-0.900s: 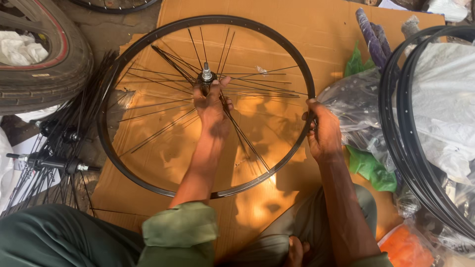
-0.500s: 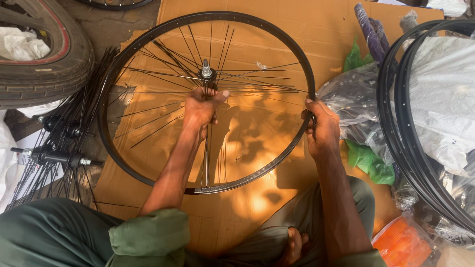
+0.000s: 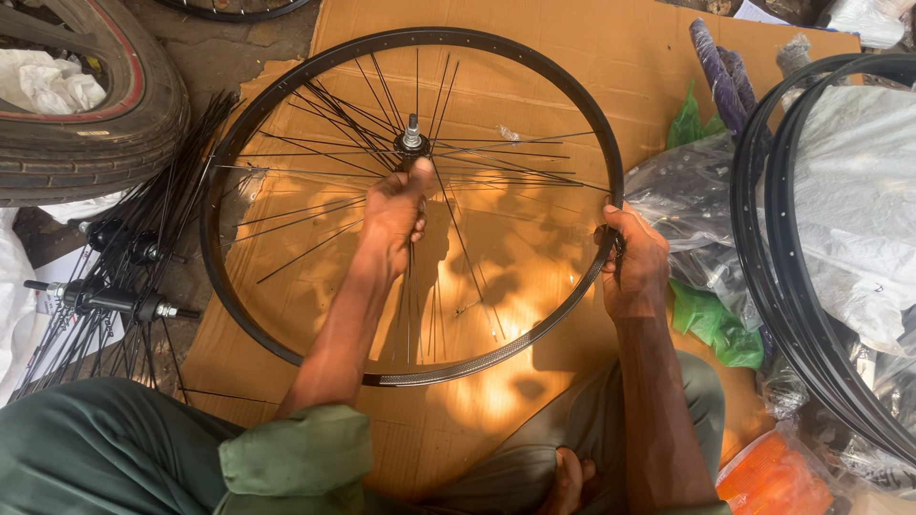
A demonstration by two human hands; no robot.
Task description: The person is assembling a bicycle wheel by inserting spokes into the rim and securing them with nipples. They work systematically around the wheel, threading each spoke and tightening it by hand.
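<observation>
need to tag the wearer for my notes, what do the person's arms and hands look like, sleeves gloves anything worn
Both hands are bare: no gloves, rings, watch or bands show on the left hand or the right hand. The forearms are bare too. On the left arm an olive-green sleeve is rolled up into a thick cuff near the elbow. The right arm's sleeve is barely in view at the frame's bottom edge.

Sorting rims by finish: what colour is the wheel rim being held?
Black, seen in the head view: the round metal wheel rim.

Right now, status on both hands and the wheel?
Left hand gripping spokes below hub. Right hand clamped on black rim. Nothing blocking.
</observation>
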